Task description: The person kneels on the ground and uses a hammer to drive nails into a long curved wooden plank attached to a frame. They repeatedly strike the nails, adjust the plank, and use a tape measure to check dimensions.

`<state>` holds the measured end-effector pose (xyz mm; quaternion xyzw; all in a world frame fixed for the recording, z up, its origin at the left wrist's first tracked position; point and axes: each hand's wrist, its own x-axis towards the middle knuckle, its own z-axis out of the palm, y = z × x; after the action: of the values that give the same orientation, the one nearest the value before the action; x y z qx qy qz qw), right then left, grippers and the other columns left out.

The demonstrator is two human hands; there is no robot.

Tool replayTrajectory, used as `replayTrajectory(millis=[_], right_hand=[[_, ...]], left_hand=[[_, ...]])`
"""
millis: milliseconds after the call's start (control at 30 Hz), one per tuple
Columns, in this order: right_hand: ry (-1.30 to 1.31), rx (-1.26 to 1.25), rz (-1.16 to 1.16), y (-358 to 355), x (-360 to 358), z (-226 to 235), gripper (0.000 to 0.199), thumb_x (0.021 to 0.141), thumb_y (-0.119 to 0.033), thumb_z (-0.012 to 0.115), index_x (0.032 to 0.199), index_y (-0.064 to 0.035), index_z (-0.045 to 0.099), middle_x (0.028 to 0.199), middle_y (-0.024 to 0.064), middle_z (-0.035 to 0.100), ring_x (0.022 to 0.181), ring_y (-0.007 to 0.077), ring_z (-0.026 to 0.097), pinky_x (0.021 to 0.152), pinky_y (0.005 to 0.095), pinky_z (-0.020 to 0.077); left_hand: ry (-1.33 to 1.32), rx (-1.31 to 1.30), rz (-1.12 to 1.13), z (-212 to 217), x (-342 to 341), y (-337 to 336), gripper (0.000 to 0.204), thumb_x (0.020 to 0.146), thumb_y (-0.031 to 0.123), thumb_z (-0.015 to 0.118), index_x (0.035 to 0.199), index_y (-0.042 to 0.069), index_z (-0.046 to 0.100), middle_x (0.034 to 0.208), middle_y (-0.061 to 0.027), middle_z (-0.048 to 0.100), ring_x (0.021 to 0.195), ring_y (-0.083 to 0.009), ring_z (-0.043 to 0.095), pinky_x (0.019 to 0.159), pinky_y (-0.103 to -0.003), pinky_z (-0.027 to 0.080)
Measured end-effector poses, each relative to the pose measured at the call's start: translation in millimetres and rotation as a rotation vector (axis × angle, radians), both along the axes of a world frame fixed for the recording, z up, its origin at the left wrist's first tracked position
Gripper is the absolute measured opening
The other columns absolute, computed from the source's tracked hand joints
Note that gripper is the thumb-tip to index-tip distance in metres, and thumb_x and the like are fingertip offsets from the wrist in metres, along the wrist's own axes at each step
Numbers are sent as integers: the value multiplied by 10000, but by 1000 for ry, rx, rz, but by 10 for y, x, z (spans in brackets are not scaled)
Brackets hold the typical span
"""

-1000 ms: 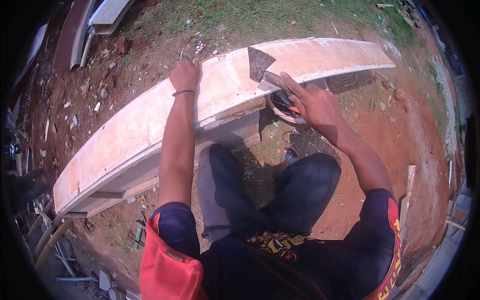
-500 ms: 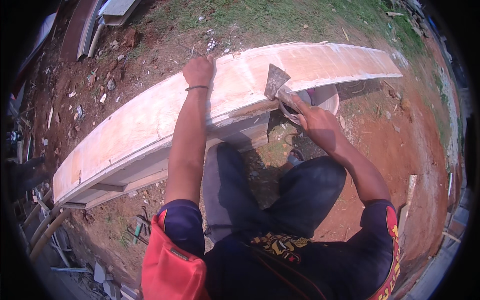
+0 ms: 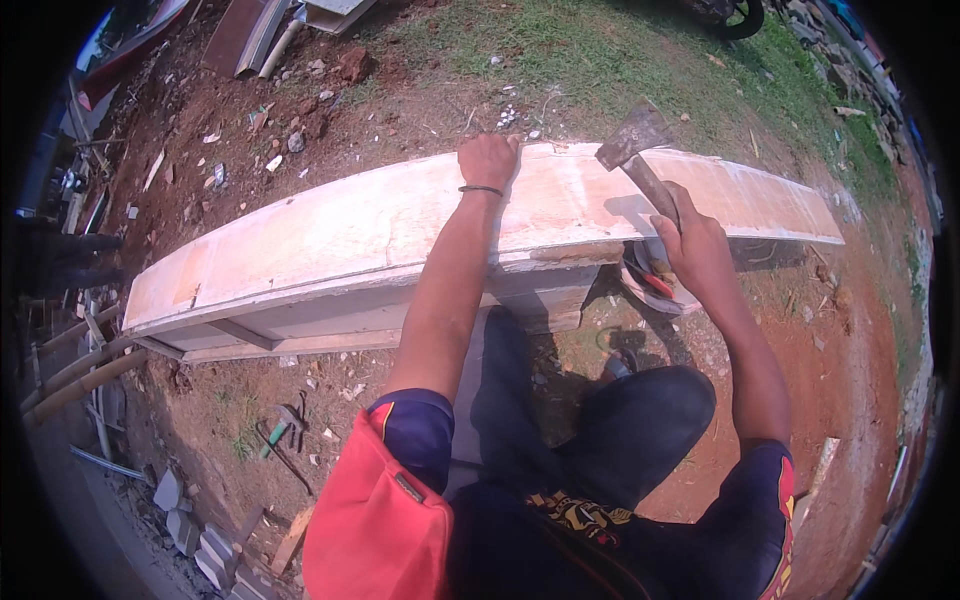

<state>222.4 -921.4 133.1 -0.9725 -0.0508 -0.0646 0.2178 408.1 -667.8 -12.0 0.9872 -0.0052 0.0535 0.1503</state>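
A long pale plywood-faced panel [image 3: 350, 225] with a wooden frame beneath lies across in front of me. My left hand [image 3: 488, 160] is closed at its far edge, fingertips hidden over the rim. In my right hand [image 3: 697, 240] is the wooden handle of a hatchet [image 3: 637, 137]. The flared, worn metal head is raised above the panel, apart from it, and its shadow falls on the pale face. A bucket [image 3: 660, 280] holding things I cannot make out stands under the panel's near edge, just below my right hand.
A green-handled hammer [image 3: 283, 428] lies on the dirt at left, beside a thin dark bar. Bamboo poles [image 3: 85, 385] meet the panel's left end. Broken blocks [image 3: 180, 520] sit at lower left, boards [image 3: 245, 35] at far left. Part of a dark wheel [image 3: 742, 20] shows beyond the grass.
My right hand has lifted the hatchet up from near the panel's near edge. The left hand keeps its place on the far edge. The whole view has shifted.
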Motion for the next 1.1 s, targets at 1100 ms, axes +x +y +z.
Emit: replayTrajectory(millis=[1100], right_hand=[[242,-184,155,1239,2255,-1561,521,844,-355,634,1225,-10,545,1168,260,613,1093,409,587,920,493,459]], left_hand=[[413,-1272,791,-809,-4584,1426,136,969,129,469,907,62,569,790,-23,534,712,-111,480,655,-273,423]])
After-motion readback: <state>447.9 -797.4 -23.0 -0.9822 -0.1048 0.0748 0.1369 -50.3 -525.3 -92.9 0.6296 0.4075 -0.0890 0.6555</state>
